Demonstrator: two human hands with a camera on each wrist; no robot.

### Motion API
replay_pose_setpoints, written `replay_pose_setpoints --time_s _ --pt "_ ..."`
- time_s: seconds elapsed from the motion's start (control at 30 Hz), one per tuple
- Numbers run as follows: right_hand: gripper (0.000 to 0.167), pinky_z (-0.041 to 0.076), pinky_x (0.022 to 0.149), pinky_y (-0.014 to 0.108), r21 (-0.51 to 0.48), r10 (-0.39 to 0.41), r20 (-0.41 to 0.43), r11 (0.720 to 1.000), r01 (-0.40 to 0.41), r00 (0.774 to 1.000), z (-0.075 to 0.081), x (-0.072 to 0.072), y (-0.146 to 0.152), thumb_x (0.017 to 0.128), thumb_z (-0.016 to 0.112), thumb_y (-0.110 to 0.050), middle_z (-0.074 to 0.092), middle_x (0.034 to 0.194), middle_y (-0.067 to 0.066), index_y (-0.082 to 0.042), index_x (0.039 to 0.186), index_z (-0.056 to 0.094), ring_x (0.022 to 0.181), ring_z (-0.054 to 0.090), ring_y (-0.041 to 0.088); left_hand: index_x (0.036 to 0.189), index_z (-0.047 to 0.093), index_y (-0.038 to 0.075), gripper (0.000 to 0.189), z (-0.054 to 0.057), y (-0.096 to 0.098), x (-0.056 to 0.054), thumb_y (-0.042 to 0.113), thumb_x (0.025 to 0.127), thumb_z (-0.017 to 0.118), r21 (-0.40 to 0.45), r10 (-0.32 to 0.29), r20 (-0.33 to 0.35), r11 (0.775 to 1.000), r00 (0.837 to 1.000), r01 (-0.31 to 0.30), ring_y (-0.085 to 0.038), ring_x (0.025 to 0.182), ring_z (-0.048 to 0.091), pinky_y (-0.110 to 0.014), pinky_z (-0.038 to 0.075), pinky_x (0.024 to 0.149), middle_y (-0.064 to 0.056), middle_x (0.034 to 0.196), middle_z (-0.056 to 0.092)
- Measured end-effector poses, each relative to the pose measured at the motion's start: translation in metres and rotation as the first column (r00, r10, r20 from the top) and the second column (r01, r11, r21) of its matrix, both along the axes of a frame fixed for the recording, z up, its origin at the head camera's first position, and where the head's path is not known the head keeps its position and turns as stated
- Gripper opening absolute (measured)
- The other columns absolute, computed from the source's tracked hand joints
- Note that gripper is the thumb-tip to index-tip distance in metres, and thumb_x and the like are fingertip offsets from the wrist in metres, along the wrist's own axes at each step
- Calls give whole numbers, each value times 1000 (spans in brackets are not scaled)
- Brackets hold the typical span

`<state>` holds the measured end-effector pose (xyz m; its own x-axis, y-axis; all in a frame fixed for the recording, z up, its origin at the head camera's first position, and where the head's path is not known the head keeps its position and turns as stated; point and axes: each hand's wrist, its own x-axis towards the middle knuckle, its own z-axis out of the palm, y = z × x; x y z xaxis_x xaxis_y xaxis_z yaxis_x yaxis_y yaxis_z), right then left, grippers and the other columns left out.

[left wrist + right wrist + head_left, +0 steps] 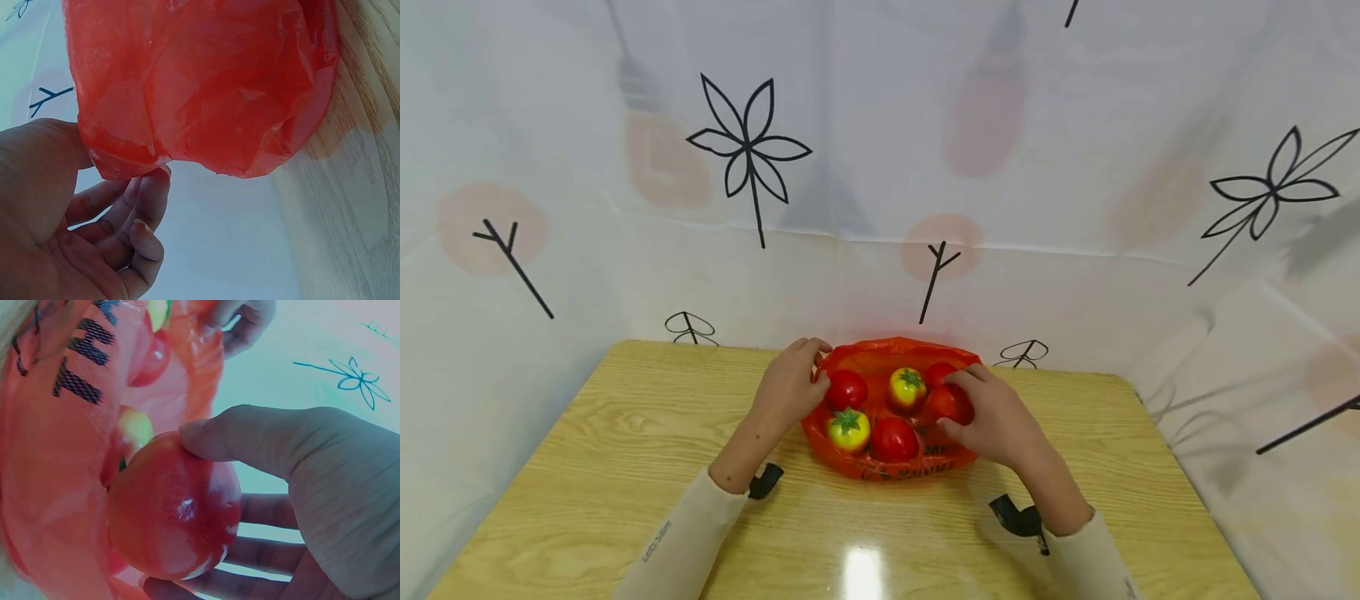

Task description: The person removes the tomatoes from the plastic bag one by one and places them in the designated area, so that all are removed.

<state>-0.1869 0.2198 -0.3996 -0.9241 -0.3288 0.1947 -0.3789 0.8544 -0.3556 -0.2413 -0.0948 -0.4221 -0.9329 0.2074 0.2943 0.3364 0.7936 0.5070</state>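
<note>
Our right hand (997,421) grips a glossy, round red tomato (175,509) at the right of the thin red plastic bag (206,81); our left hand (787,383) pinches its left rim. Smooth skin could slip, dropping the tomato.

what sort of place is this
Perhaps a makeshift filming corner: a wood-grain table stands against a white backdrop printed with line-drawn flowers, and the only goods are a red plastic bag holding glossy tomatoes.
</note>
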Motion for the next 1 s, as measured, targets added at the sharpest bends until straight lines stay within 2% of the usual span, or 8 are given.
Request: replay_pose_setpoints --time_s 0.3,0.57,1.0 --pt "53 61 88 51 -23 24 -54 999 -25 998 10 1 10 84 89 -25 66 123 13 -4 128 69 105 67 32 125 69 5 34 1 -1 -2 7 91 73 9 2 -13 1000 1000 -2 -19 75 58 -30 56 67 -8 102 67" --pt "52 62 84 51 -24 3 -87 1000 -5 996 15 1 19 84 87 -23 66 120 11 -5 129 69 102 67 32 124 69 5 33 -1 -3 -3 7 91 73 -18 2 -40 1000 999 -3 -18 73 57 -30 55 65 -8 102 68" --pt "51 62 84 55 -99 -27 -96 995 18 995 19 -4 36 85 85 -17 63 129 15 -3 131 68 108 67 37 123 70 6 34 -1 1 0 12 90 75 -53 19 -48 998 999 -22 -18 71 57 -30 55 63 -7 99 68"
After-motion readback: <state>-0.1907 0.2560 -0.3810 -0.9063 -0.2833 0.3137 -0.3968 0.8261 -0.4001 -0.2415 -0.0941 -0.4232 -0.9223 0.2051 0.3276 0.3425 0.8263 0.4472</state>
